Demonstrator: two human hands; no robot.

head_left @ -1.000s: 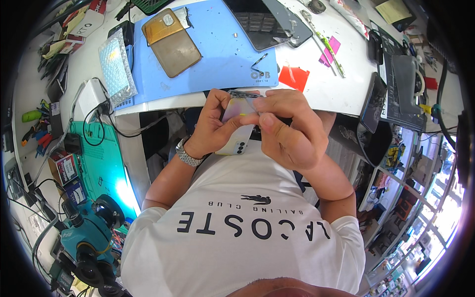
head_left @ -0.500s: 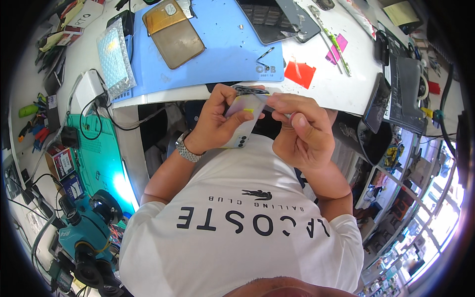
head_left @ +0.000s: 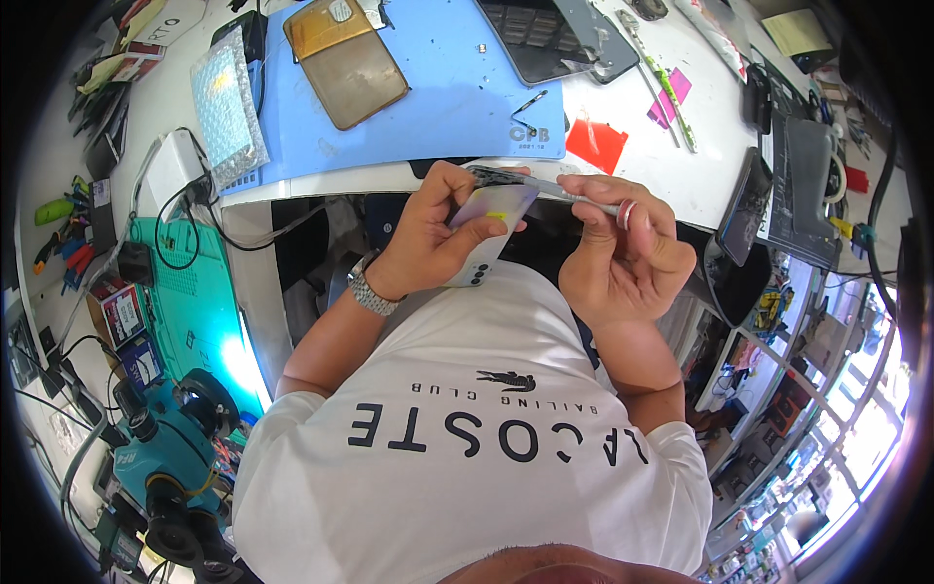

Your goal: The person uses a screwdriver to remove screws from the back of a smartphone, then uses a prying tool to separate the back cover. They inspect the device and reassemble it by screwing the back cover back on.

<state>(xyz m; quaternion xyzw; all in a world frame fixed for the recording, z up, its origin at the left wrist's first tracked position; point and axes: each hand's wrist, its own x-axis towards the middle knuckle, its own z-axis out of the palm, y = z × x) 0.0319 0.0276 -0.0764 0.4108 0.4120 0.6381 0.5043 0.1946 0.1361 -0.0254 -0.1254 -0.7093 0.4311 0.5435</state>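
My left hand (head_left: 433, 238) is closed around a pale, iridescent smartphone (head_left: 496, 206) above my lap, with its camera lenses toward my shirt. A small yellow mark shows on its back, near my thumb. The phone's far end looks dark and uneven, as if opened, but its details are too small to make out. My right hand (head_left: 628, 258) pinches a slim grey screwdriver (head_left: 605, 206) with a red-and-white end cap. Its shaft points left to the phone's far end; whether the tip touches cannot be told.
On the white bench lie a blue mat (head_left: 438, 117), a brown translucent phone case (head_left: 352, 78), a dark phone screen (head_left: 535, 44), tweezers (head_left: 526, 109) and a red sheet (head_left: 595, 146). Bubble wrap (head_left: 229, 107) is at left. A teal microscope (head_left: 170, 457) stands lower left.
My right hand has moved right, away from the phone, and its fingers have opened out somewhat. More of the screwdriver now shows. My left hand still holds the phone, shifted slightly right.
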